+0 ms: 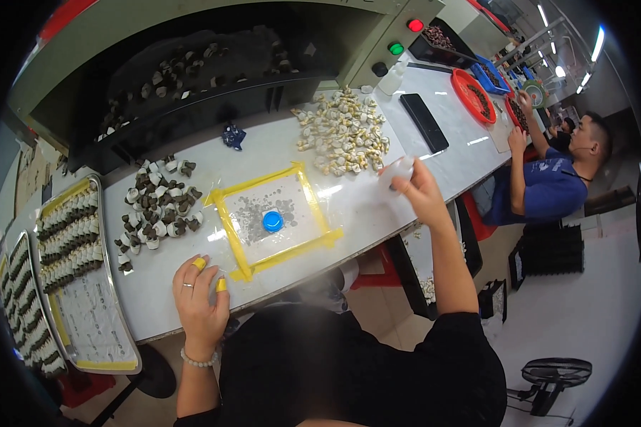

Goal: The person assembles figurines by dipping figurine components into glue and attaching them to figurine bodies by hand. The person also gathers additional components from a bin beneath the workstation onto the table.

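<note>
Head view. We take as our landmark the square frame of yellow tape (pixel 278 220) stuck on the white worktable (pixel 377 206). Inside the frame we see a small round blue plastic cap (pixel 272 221) lying on a patch of grey speckles. The left hand (pixel 201 299) rests palm down on the table just below the frame's lower left corner; its fingers are spread flat and grasp nothing, and two fingertips carry yellow tape wraps (pixel 200 264). The right hand (pixel 421 193) is raised to the right of the frame, its thumb and fingers pinched around a small pale translucent piece (pixel 397 171); what the piece is we cannot tell. Above and right of the frame lies a heap of pale cream shell-like pieces (pixel 344 133), and beyond it a flat black rectangular phone (pixel 424 122). Left of the frame lies a heap of dark brown and white pieces (pixel 157 206); farther left, a metal tray (pixel 92 334) holds rows of the same dark pieces. Far right of the frame, another person in a blue shirt (pixel 545 186) sits at the same table.
</note>
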Tool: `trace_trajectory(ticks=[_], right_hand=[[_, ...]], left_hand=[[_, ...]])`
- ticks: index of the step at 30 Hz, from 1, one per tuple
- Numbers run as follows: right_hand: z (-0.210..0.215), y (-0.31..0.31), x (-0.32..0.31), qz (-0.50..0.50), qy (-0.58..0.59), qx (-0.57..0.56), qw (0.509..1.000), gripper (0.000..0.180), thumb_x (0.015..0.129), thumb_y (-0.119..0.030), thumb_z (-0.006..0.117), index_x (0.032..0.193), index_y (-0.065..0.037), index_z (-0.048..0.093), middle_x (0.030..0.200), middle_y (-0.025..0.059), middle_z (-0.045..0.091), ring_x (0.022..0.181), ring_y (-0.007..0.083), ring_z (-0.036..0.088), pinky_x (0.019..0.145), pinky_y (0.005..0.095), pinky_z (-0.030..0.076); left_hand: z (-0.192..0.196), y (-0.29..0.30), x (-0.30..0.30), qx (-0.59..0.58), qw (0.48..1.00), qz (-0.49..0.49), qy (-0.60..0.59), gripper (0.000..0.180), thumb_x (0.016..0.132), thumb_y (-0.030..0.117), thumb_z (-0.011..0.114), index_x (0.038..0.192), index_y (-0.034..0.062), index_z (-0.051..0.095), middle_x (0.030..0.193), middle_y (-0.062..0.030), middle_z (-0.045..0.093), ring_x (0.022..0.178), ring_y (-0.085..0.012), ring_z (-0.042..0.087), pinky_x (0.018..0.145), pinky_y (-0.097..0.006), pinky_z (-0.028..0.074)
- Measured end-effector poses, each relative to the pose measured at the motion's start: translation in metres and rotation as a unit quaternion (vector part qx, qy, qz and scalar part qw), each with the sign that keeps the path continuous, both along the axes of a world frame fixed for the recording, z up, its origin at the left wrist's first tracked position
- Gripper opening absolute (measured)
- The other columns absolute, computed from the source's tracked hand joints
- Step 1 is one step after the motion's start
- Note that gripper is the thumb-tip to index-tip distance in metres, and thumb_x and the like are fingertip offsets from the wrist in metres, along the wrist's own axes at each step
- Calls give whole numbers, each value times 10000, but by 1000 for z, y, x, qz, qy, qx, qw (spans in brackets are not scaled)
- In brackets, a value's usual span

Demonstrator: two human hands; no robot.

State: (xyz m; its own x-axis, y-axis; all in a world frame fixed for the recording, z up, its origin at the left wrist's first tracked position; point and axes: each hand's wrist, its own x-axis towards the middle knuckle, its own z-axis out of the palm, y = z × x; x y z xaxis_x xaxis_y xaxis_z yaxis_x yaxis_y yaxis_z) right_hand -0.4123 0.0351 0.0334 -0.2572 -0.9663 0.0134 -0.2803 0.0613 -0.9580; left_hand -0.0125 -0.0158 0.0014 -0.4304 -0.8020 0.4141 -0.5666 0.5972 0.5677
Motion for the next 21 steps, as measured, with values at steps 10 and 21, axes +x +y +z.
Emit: trace_trajectory(ticks=[10,21], right_hand=[[-58,-48,-113,-240,118,-63,961,329,843,-195,667,1054,13,524,929,65,595,845,101,545,733,251,449],[-16,-25,-7,-175,278,-52,943,265,727,-129,741,921,-9,607,863,58,597,649,139,521,594,283,437]], left_hand=[[-2,-1,0,9,1000,9,18,261,691,-26,592,952,-18,586,1058,-170,592,1042,-358,529,900,-425,424],[18,-24,8,140,980,117,85,374,689,-52,589,1061,-10,572,1013,-152,586,862,-264,582,754,-351,479]])
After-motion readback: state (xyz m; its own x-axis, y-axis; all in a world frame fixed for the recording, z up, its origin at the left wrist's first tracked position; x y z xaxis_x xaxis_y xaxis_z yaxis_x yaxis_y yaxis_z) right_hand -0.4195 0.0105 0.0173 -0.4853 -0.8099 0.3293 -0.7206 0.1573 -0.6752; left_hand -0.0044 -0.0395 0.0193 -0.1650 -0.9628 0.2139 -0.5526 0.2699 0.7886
